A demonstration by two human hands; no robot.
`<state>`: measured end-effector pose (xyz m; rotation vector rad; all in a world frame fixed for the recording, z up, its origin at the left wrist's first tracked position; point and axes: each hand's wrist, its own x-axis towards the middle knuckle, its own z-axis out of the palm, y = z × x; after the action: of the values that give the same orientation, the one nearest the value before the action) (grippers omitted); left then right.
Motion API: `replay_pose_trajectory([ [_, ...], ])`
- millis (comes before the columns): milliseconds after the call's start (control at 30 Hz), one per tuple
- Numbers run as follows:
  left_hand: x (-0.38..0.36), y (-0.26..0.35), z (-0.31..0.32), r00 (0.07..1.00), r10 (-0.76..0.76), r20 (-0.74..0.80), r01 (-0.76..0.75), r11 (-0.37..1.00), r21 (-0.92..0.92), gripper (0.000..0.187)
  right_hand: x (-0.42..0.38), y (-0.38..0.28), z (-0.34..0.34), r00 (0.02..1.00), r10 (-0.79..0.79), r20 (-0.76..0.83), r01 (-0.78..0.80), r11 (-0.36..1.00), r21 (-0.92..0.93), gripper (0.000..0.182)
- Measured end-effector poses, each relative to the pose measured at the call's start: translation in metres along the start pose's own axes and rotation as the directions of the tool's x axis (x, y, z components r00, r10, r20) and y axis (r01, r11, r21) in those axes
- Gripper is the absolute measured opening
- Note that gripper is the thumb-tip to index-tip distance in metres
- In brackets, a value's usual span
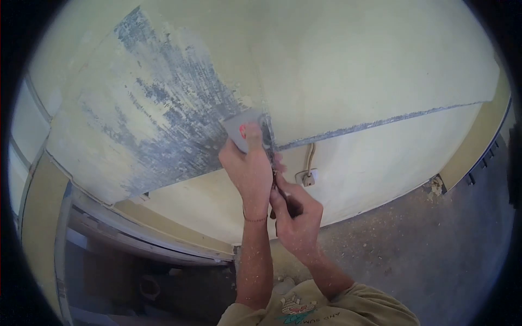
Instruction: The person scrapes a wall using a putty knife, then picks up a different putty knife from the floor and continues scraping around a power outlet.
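Observation:
My left hand is closed around a wide, flat scraper with a grey blade and a red mark on it. One finger presses along the blade, which lies against the painted wall panel. Just below and to the right, my right hand has its fingers curled round a dark, narrow part that looks like the scraper's handle. Most of that part is hidden by the hands. Left of the blade, a large patch of the panel shows streaky grey where the pale yellow paint is scraped away.
A ledge edge with chipped paint runs along the panel's bottom right. Below it, a socket with a cable is fixed to the lower wall. Debris is scattered over the grey floor. A dark opening is at lower left.

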<state>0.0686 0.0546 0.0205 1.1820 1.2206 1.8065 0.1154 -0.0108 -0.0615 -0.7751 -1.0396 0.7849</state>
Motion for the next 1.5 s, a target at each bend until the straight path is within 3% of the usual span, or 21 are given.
replay_pose_trajectory([
  [33, 0.004, 0.007, 0.002, 0.995, 0.099, 0.021, -0.100, 0.993, 0.056, 0.031, 0.006, -0.005, 0.005, 0.996, -0.083, -0.030, 0.083, 0.996, 0.019, 0.023],
  [67, 0.013, 0.008, 0.001, 0.996, 0.086, 0.020, -0.087, 0.994, 0.063, 0.031, 0.010, -0.010, 0.007, 0.997, -0.068, -0.032, 0.068, 0.998, 0.016, 0.023],
  [133, 0.038, 0.009, 0.003, 0.903, 0.430, 0.006, -0.417, 0.871, 0.260, 0.034, 0.026, -0.020, 0.013, 0.990, -0.143, -0.009, 0.143, 0.988, 0.052, 0.022],
  [167, 0.037, 0.024, 0.008, 0.903, 0.429, 0.011, -0.417, 0.871, 0.261, 0.034, 0.035, -0.028, 0.016, 0.990, -0.142, -0.014, 0.142, 0.988, 0.052, 0.022],
  [233, 0.030, 0.053, 0.017, 0.978, 0.207, -0.010, -0.207, 0.978, 0.016, 0.035, 0.045, -0.046, 0.017, 0.988, -0.152, 0.033, 0.147, 0.982, 0.122, 0.022],
  [267, 0.033, 0.038, 0.011, 0.978, 0.207, -0.003, -0.207, 0.978, 0.015, 0.035, 0.039, -0.042, 0.014, 0.988, -0.153, 0.027, 0.149, 0.981, 0.121, 0.022],
  [300, 0.042, 0.007, 0.001, 0.912, 0.409, -0.025, -0.387, 0.880, 0.274, 0.034, 0.030, -0.030, 0.009, 0.987, -0.155, 0.032, 0.154, 0.987, 0.047, 0.023],
  [367, 0.026, 0.000, -0.004, 0.931, 0.364, -0.009, -0.349, 0.900, 0.260, 0.032, 0.016, -0.013, 0.004, 0.979, -0.201, 0.040, 0.202, 0.979, -0.018, 0.024],
  [400, -0.001, -0.001, -0.003, 0.993, 0.101, 0.060, -0.101, 0.995, 0.006, 0.032, 0.001, -0.004, 0.000, 0.991, -0.134, 0.006, 0.134, 0.991, 0.023, 0.025],
  [467, -0.013, -0.017, -0.004, 0.998, -0.053, 0.020, 0.054, 0.998, -0.042, 0.033, -0.011, 0.004, -0.008, 0.998, -0.060, -0.023, 0.062, 0.996, 0.065, 0.027],
  [533, -0.019, -0.025, -0.002, 0.996, -0.082, 0.023, 0.083, 0.995, -0.049, 0.034, -0.015, 0.008, -0.018, 0.999, 0.049, 0.012, -0.049, 0.999, -0.017, 0.029],
  [900, -0.008, -0.011, -0.001, 0.994, -0.103, 0.045, 0.105, 0.994, -0.039, 0.036, -0.005, 0.013, -0.005, 1.000, 0.006, -0.015, -0.007, 0.999, -0.032, 0.025],
  [1067, 0.012, 0.016, 0.005, 0.999, 0.008, 0.040, -0.007, 1.000, -0.015, 0.033, 0.013, -0.009, 0.008, 1.000, -0.026, -0.005, 0.026, 1.000, -0.009, 0.023],
  [1133, 0.036, -0.003, 0.004, 0.896, 0.443, 0.005, -0.435, 0.878, 0.198, 0.034, 0.018, -0.014, 0.015, 0.985, -0.162, -0.062, 0.166, 0.984, 0.062, 0.021],
  [1233, 0.037, 0.072, 0.020, 0.923, 0.386, 0.008, -0.376, 0.895, 0.241, 0.034, 0.055, -0.055, 0.027, 0.979, -0.194, -0.061, 0.196, 0.980, 0.044, 0.021],
  [1300, 0.040, 0.102, 0.024, 0.983, 0.174, 0.058, -0.174, 0.985, -0.004, 0.033, 0.067, -0.082, 0.033, 0.983, -0.184, 0.006, 0.182, 0.976, 0.118, 0.020],
  [1333, 0.040, 0.087, 0.018, 0.982, 0.183, 0.056, -0.183, 0.983, -0.014, 0.033, 0.058, -0.077, 0.031, 0.981, -0.196, 0.011, 0.193, 0.974, 0.117, 0.020],
  [1400, 0.044, 0.027, 0.001, 0.811, 0.585, -0.001, -0.559, 0.776, 0.292, 0.034, 0.032, -0.041, 0.020, 0.994, -0.109, -0.011, 0.109, 0.994, 0.022, 0.022],
  [1467, 0.010, 0.000, -0.006, 0.973, 0.228, 0.034, -0.231, 0.968, 0.099, 0.033, 0.003, -0.015, 0.012, 0.989, -0.134, -0.062, 0.136, 0.990, 0.027, 0.022],
  [1500, 0.001, -0.011, -0.008, 0.996, 0.088, 0.030, -0.088, 0.996, 0.009, 0.032, -0.005, -0.006, 0.007, 0.987, -0.148, -0.062, 0.150, 0.988, 0.030, 0.022],
])
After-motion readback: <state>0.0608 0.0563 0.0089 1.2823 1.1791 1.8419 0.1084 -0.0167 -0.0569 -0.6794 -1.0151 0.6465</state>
